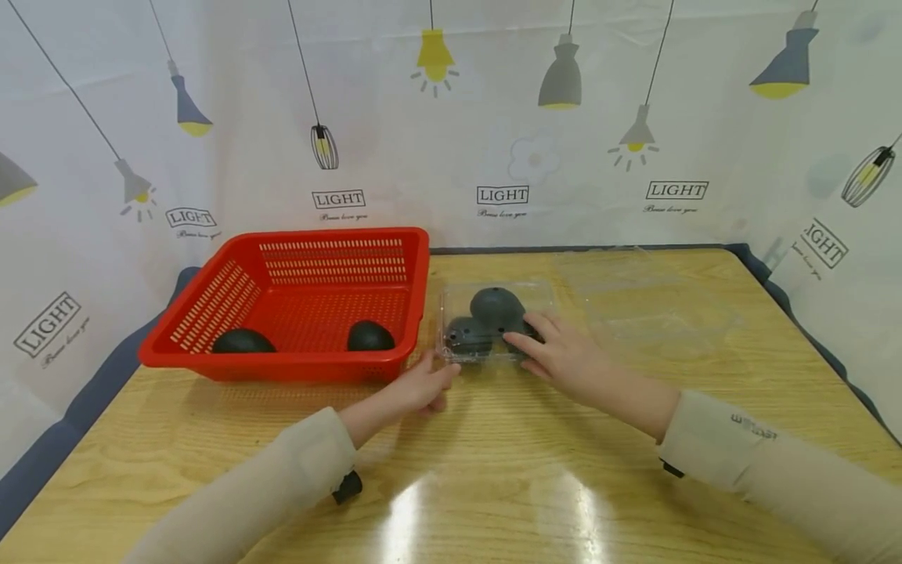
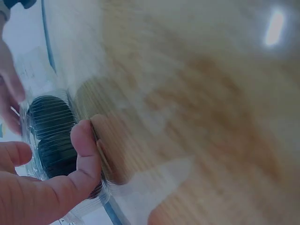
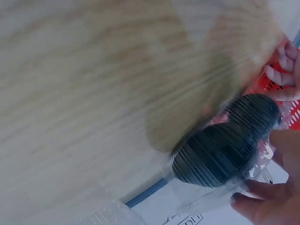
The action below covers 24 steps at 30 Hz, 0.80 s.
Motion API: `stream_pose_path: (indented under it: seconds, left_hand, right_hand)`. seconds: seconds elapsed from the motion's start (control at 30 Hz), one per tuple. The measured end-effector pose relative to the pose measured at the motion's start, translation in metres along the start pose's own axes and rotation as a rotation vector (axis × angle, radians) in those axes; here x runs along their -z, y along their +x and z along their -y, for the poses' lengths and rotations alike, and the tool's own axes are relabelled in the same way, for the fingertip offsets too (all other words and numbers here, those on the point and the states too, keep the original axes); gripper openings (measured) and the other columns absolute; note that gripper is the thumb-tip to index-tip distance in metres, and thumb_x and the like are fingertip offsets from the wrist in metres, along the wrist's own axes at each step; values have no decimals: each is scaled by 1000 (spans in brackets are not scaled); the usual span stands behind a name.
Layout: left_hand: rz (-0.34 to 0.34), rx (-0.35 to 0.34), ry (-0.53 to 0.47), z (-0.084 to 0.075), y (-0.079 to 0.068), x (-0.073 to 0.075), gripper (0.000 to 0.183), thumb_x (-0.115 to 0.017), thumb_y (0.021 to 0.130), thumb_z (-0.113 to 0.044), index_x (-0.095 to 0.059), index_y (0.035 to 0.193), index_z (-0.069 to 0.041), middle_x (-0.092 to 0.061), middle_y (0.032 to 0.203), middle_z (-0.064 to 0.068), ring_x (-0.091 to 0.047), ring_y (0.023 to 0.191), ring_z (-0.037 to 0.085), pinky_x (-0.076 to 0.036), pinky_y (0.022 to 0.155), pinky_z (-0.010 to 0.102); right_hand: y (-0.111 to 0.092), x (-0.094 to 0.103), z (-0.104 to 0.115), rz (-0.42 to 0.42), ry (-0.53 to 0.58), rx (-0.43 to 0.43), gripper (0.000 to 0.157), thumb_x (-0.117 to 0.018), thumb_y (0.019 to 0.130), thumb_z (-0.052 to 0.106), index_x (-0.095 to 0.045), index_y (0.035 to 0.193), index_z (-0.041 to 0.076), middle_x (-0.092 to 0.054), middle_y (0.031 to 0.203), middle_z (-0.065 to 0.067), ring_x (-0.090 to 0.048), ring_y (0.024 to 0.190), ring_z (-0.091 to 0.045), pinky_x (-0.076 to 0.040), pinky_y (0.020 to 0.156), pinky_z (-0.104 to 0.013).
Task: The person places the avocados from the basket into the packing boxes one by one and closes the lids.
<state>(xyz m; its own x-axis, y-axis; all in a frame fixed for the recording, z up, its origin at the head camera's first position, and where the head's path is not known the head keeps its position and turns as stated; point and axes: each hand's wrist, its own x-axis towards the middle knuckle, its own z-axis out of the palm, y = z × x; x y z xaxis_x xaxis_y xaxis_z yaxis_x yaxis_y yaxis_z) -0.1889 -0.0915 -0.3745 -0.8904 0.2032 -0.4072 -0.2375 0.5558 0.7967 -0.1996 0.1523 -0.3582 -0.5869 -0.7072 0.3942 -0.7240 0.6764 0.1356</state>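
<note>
In the head view, a clear plastic box [image 1: 451,294] stands on the table with dark green, avocado-like fruits [image 1: 496,308] under its clear top. My left hand [image 1: 421,385] is at the box's front left corner; in the left wrist view its thumb and curled forefinger [image 2: 85,150] stand on either side of the box edge. From the right, my right hand [image 1: 574,360] holds the box's right end, fingers on top and thumb toward the front. Part of a dark fruit shows beneath those fingers. In the right wrist view the ribbed plastic covers two fruits [image 3: 211,154].
A red plastic basket [image 1: 338,362] stands left of the box, with two dark fruits [image 1: 370,336] inside. More clear plastic packaging [image 1: 655,305] lies at the back right of the wooden table [image 1: 493,486]. A lamp-print cloth [image 1: 451,133] hangs behind.
</note>
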Motion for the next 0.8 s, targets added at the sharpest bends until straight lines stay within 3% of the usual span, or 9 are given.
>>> stream_pose_path:
  seconds: [0.2,0.43,0.67,0.8]
  left_hand:
    - [18,-17,-7,-2,-3,-1,60,-47,92,-25,-20,141,-3,-51,122,21,-59,66,18,-48,55,29]
    - [15,-15,2,-5,-2,-1,57,-46,93,-24,-23,141,-4,-51,124,19,-57,65,16,-44,52,26]
    - [40,-53,-19,-9,1,-1,56,-45,94,-22,-22,142,-4,-54,102,16,-47,53,14,-35,45,24]
    - [43,-59,-24,-12,1,-2,56,-46,93,-22,-23,141,-5,-53,106,15,-47,53,14,-34,44,23]
  right_hand:
    - [11,-12,1,-60,30,-4,39,-70,80,12,-58,118,12,-54,107,-23,-54,95,-35,-51,66,-39]
    - [36,-17,-5,23,88,-118,35,-64,85,11,-57,119,10,-52,109,-28,-53,96,-40,-50,73,-45]
    - [62,-31,-18,94,151,-248,33,-56,90,8,-54,123,8,-48,114,-31,-49,104,-44,-44,84,-51]
    - [75,-37,-26,133,202,-329,35,-53,91,4,-53,125,8,-47,116,-30,-45,108,-44,-40,89,-52]
